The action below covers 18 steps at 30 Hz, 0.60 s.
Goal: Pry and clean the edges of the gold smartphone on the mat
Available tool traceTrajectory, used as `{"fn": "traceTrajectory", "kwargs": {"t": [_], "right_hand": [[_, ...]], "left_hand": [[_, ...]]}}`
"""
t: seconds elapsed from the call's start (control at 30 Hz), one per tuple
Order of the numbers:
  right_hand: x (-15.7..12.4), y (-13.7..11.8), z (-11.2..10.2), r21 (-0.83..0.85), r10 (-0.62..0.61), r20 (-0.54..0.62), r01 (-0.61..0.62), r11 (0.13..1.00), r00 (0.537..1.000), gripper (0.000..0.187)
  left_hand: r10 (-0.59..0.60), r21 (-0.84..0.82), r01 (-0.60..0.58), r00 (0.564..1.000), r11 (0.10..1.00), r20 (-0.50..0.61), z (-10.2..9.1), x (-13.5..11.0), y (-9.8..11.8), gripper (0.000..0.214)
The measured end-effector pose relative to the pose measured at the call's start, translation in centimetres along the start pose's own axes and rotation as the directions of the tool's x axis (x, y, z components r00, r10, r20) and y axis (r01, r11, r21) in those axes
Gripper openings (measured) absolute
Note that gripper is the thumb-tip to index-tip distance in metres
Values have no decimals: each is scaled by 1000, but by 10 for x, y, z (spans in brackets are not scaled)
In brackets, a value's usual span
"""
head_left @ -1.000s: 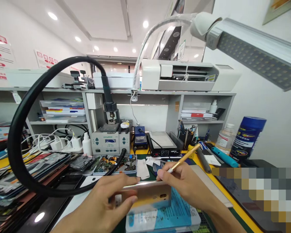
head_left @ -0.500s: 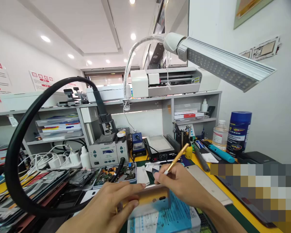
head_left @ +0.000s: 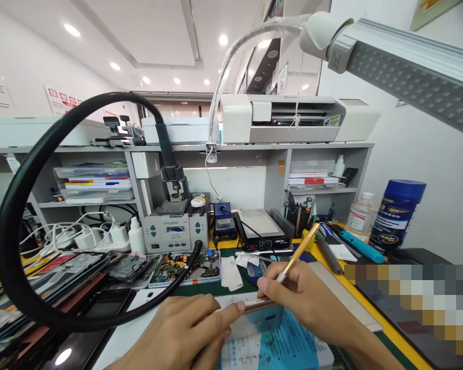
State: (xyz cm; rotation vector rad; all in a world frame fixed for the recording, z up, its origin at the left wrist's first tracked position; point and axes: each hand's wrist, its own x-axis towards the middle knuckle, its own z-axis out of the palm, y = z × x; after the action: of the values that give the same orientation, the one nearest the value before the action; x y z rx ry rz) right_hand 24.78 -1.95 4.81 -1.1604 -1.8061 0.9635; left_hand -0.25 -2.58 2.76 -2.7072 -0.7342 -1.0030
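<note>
My right hand [head_left: 299, 293] is closed in a pen grip round a slim gold-handled tool [head_left: 299, 252] with a silver collar. The tool leans up to the right; its tip is hidden behind my fingers. Below it, a thin phone-like device [head_left: 256, 319] stands tilted, its shiny face with dark oval openings turned towards me. My left hand [head_left: 193, 331] grips this device at its left end, index finger lying along the upper edge. Under both hands lies a blue and white box [head_left: 273, 352] with printed text.
A black hose [head_left: 7, 246] loops across the left from a grey hot-air station [head_left: 173, 231]. Behind my hands sit a tray of circuit boards [head_left: 212, 275] and white tissue [head_left: 230, 273]. Stacked phones [head_left: 57, 288] lie left; a blue spray can [head_left: 397, 216] stands right. A lamp [head_left: 409, 72] hangs overhead.
The view has shifted, so the bench and lamp appear displaced. My right hand still holds the gold-handled tool at the device's upper edge, and my left hand keeps its grip.
</note>
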Motion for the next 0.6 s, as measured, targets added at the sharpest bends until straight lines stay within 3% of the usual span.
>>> {"fn": "traceTrajectory", "kwargs": {"t": [0.6], "right_hand": [[-1,-7,0,-65,8,-10,-9,998,1000,43]], "left_hand": [[12,13,-12,1000,1000,-23,1,-4,1,37]]}}
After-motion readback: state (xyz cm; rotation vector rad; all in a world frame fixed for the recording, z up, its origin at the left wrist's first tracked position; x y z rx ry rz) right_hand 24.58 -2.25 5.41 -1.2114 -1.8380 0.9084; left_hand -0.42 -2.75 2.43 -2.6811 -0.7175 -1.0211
